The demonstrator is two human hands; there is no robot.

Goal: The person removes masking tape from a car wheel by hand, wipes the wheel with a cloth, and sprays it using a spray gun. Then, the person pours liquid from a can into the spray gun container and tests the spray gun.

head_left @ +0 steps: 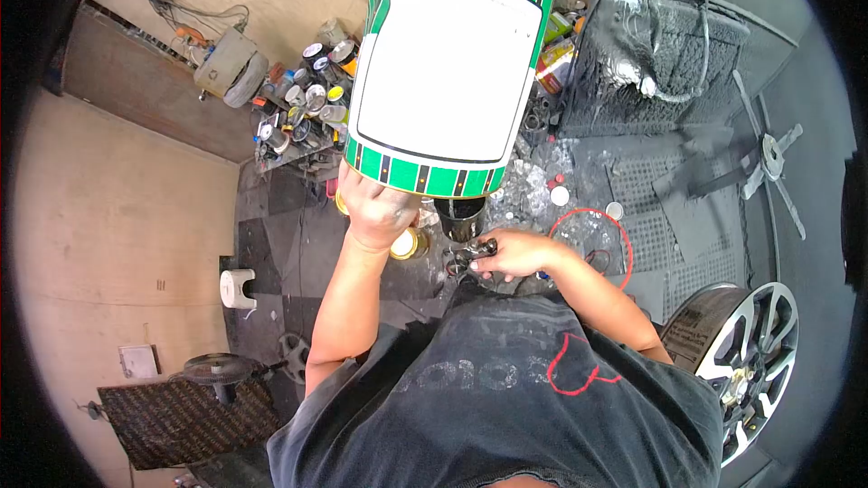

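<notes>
A large green and white can (443, 72) fills the top middle of the head view, tilted over a small dark cup (461, 219). My left hand (380, 211) grips the can at its lower left edge, with the fingers partly hidden behind it. A thin stream shows at the mouth of the cup. Below the cup, my right hand (514, 255) is closed around a dark, stained handle (479, 256), which looks joined to the cup, though the join is hard to make out. A yellow-rimmed tin (409, 244) stands just left of the cup.
Many small cans (315, 98) crowd the back left. A red hose (627, 244) loops at the right, near an alloy wheel (737, 380). A white stool (237, 289) and a black fan (221, 369) stand at the left. Round lids (560, 196) lie on the cluttered work surface.
</notes>
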